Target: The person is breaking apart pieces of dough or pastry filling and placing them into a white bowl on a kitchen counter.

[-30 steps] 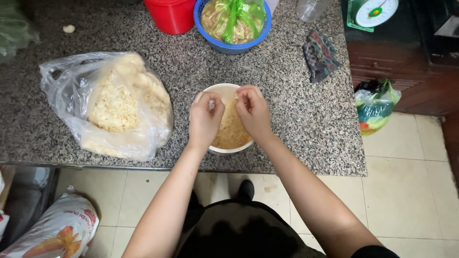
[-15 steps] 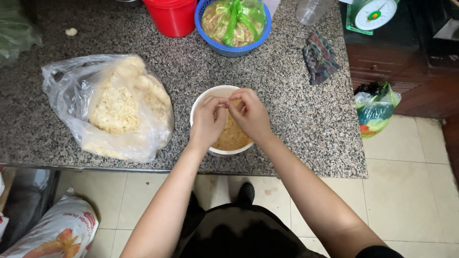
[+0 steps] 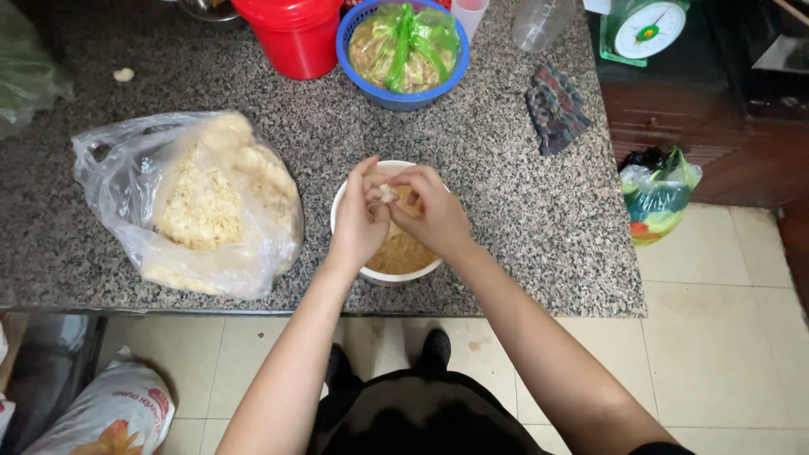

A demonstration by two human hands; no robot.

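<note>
Fingertips of both your hands pinch together on a small pale piece of food (image 3: 387,193) over the white bowl (image 3: 349,195) at the centre of the frame; your left hand (image 3: 358,221) and right hand (image 3: 428,212) touch each other, closed around that piece. Yellowish crumbs (image 3: 404,251) fill the bowl, which stands near the front edge of the speckled stone counter (image 3: 522,202). Just left of it lies a clear plastic bag (image 3: 198,206) of pale crumbly pieces. Toward the top of the frame stand a red bucket (image 3: 293,35) and a blue basket (image 3: 403,94) holding a green-tied bag, well apart from your hands. A dark cloth (image 3: 554,108) lies upper right; nothing blocks the bowl
</note>
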